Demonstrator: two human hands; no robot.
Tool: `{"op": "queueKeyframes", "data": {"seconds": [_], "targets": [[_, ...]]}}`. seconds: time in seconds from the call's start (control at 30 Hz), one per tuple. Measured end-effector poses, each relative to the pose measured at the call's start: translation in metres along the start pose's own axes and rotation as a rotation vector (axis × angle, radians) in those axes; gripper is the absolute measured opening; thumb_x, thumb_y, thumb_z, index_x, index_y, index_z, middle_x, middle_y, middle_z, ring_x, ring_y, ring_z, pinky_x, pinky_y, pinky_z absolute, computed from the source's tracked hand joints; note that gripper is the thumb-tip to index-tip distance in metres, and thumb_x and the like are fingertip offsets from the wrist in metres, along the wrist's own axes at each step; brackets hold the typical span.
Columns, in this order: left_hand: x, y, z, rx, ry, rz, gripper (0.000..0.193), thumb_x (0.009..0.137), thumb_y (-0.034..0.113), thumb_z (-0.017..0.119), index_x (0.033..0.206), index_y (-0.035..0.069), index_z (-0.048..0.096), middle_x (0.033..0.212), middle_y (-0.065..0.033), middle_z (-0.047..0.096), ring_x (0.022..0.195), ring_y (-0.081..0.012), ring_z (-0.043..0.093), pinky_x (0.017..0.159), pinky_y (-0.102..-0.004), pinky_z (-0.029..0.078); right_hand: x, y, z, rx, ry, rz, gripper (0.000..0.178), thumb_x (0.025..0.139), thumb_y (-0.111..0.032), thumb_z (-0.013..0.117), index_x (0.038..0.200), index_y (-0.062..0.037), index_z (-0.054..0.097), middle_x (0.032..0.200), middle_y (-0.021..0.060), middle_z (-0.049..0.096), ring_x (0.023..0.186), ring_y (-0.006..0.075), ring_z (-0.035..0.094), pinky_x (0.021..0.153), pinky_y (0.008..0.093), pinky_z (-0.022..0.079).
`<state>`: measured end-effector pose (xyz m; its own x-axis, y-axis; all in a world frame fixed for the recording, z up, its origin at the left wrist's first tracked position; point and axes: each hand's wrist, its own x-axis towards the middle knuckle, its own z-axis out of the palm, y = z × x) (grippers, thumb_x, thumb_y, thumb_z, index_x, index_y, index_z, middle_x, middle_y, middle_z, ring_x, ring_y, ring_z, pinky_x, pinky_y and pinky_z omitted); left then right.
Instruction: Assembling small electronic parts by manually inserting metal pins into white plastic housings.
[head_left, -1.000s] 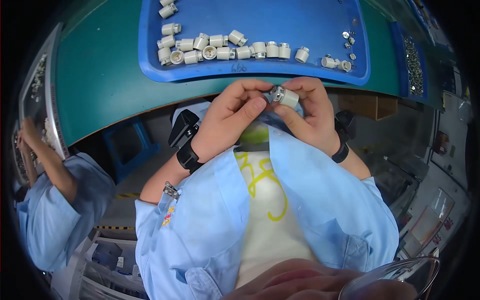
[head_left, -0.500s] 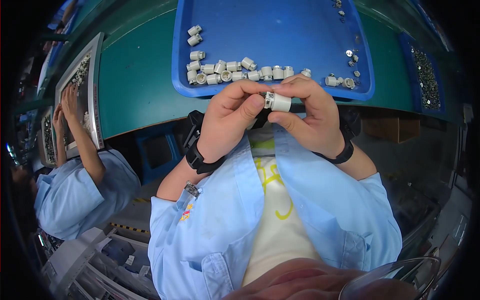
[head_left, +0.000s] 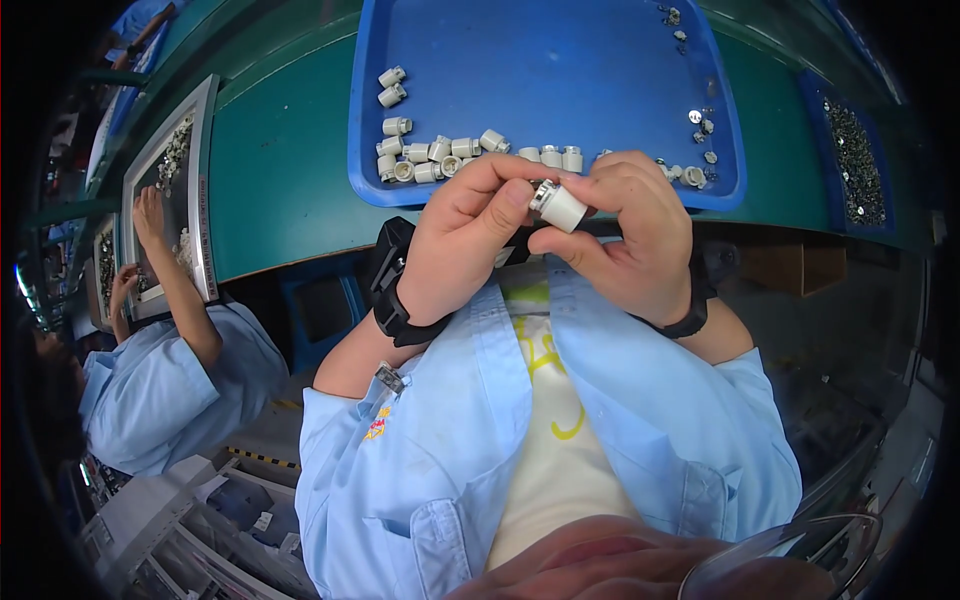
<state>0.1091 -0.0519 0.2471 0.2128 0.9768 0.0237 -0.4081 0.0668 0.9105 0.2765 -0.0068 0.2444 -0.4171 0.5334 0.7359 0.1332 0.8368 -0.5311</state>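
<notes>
Green workbench (head_left: 285, 140) up top; blue plastic tray (head_left: 550, 70), upper centre, has loose white metal-ended cylinders (head_left: 439, 151). Mid-frame we see left hand (head_left: 462, 238) and right hand (head_left: 640, 232) together, clamped on one white silver-ended cylinder (head_left: 562, 209), apparently unfinished. Versus half a second ago, it tilts more, white end lower.

Curled left hand (head_left: 452, 240) beside right hand (head_left: 640, 235)

The socket (head_left: 562, 210) is a short white cylinder with a narrower, silvery metal end. It sits near one o'clock, held up in the right hand (head_left: 645, 238), tilted — metal toward ten, beside the left hand (head_left: 458, 240), where fingers probably hide some detail.
</notes>
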Motion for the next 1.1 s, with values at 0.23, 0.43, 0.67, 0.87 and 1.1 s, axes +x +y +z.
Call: {"op": "queueKeyframes", "data": {"seconds": [0.23, 0.43, 0.67, 0.87, 1.1], "targets": [[0.008, 0.005, 0.004, 0.058, -0.026, -0.011, 0.031, 0.097, 0.025, 0.040, 0.107, 0.000, 0.055, 0.100, -0.0061, 0.060, 0.089, -0.0101, 0.056, 0.080, -0.0232, 0.046, -0.001, -0.001, 0.003, -0.198, 0.098, -0.123, 0.059, 0.054, -0.028, 0.084, 0.099, -0.0060, 0.052, 0.070, 0.0040, 0.051, 0.064, 0.0216, 0.049, 0.059, 0.0314, 0.040], [0.012, 0.008, 0.008, 0.016, -0.008, -0.047, 0.033, 0.097, 0.027, 0.040, 0.106, -0.001, 0.056, 0.100, -0.0061, 0.060, 0.088, -0.0098, 0.056, 0.079, -0.0227, 0.046, 0.000, 0.000, 0.009, -0.243, 0.161, -0.136, 0.060, 0.052, -0.030, 0.085, 0.096, -0.0076, 0.050, 0.069, 0.0026, 0.049, 0.061, 0.0202, 0.047, 0.056, 0.0306, 0.036], [0.016, 0.009, 0.009, 0.008, -0.030, -0.047, 0.034, 0.097, 0.027, 0.040, 0.105, -0.001, 0.056, 0.098, -0.0059, 0.061, 0.085, -0.0082, 0.056, 0.075, -0.0214, 0.047, -0.001, 0.000, 0.013, -0.240, 0.247, -0.066, 0.046, 0.057, -0.034, 0.080, 0.082, -0.0099, 0.051, 0.068, 0.0010, 0.048, 0.066, 0.0225, 0.046, 0.064, 0.0337, 0.038], [0.017, 0.008, 0.008, 0.007, -0.033, -0.068, 0.034, 0.097, 0.027, 0.040, 0.105, -0.001, 0.056, 0.093, -0.0048, 0.061, 0.081, -0.0069, 0.057, 0.071, -0.0197, 0.047, 0.001, 0.001, 0.012, -0.243, 0.219, -0.042, 0.048, 0.058, -0.037, 0.080, 0.084, -0.0114, 0.048, 0.067, -0.0001, 0.047, 0.066, 0.0217, 0.045, 0.066, 0.0333, 0.037], [0.017, 0.006, 0.008, -0.013, -0.014, -0.086, 0.034, 0.097, 0.027, 0.039, 0.105, -0.001, 0.056, 0.090, -0.0042, 0.060, 0.077, -0.0061, 0.057, 0.068, -0.0184, 0.047, -0.001, 0.000, 0.013, -0.262, 0.191, -0.005, 0.049, 0.059, -0.038, 0.079, 0.085, -0.0116, 0.047, 0.067, -0.0002, 0.047, 0.066, 0.0215, 0.045, 0.067, 0.0336, 0.036]]}}
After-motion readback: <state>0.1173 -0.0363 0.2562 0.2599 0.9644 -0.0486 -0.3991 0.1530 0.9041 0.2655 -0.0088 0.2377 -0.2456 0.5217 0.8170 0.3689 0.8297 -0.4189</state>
